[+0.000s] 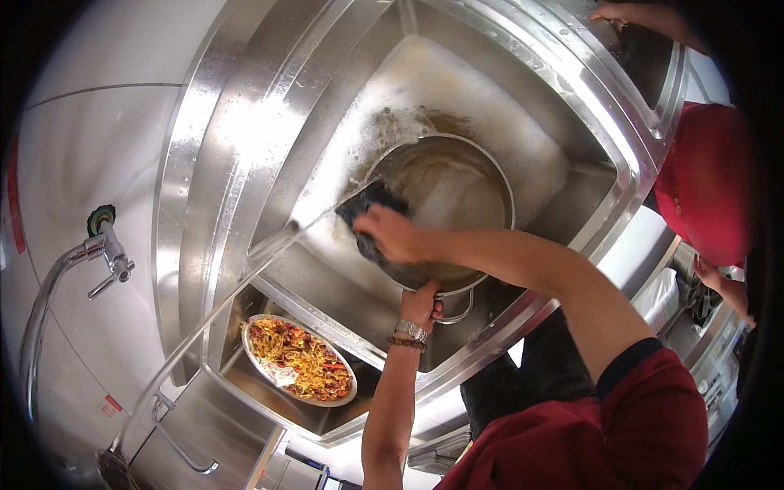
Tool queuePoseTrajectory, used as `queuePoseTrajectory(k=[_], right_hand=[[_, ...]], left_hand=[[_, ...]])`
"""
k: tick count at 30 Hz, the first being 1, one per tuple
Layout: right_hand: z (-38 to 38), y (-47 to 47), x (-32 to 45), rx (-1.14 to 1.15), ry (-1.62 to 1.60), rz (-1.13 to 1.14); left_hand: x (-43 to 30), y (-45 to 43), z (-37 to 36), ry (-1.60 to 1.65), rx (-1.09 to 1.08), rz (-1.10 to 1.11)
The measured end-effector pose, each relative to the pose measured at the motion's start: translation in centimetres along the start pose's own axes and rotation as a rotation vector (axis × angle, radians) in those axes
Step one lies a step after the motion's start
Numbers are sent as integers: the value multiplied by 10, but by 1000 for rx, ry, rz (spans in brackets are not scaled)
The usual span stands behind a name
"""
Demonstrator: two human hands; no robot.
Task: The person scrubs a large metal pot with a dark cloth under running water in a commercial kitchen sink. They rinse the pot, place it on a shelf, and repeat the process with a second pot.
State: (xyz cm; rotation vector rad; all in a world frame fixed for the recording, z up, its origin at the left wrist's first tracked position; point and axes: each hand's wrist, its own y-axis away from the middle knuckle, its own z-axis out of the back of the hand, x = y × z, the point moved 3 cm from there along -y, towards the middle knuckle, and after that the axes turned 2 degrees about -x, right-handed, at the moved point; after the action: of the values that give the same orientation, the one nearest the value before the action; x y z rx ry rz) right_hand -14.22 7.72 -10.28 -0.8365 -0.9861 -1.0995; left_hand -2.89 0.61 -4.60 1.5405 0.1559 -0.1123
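A large round metal pot (pixel 456 184) sits in the stainless steel sink basin (pixel 422 67), with cloudy liquid inside. My left hand (pixel 422 305) grips the pot near its looped side handle (pixel 456 309); a metal watch and a beaded bracelet are on that wrist. My right hand (pixel 392 233) is closed on a dark cloth or scrubbing pad (pixel 373 202) at the pot's left rim. Motion blurs the pad, so its exact kind cannot be told. A long metal spout (pixel 245 278) reaches over the basin, its tip close to the pad.
An oval container (pixel 352 395) full of food scraps sits in the smaller compartment at lower left. A wall tap (pixel 113 257) is at far left. On the right stands a co-worker in a red shirt (pixel 704 184), one hand (pixel 609 12) over another basin.
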Motion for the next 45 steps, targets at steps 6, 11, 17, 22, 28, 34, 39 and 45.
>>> queuePoseTrajectory(k=[6,11,17,22,28,34,39,45], right_hand=[[24,-5,22,275,413,354],[107,-40,-34,88,902,371],[152,31,-23,213,1108,157],[120,89,-8,642,878,-223],[88,80,-34,505,740,-393],[84,19,-83,-104,186,-1011],[37,-11,-65,-524,-108,-814],[8,17,9,27,-164,-446]], left_hand=[[8,-1,13,-89,-108,-72],[20,0,18,108,-66,-61],[9,1,27,243,-166,-116],[6,2,29,231,-109,-155],[16,7,17,241,-150,-150],[21,24,1,148,-163,-42],[14,20,-22,108,-29,52],[19,12,-12,140,-4,62]])
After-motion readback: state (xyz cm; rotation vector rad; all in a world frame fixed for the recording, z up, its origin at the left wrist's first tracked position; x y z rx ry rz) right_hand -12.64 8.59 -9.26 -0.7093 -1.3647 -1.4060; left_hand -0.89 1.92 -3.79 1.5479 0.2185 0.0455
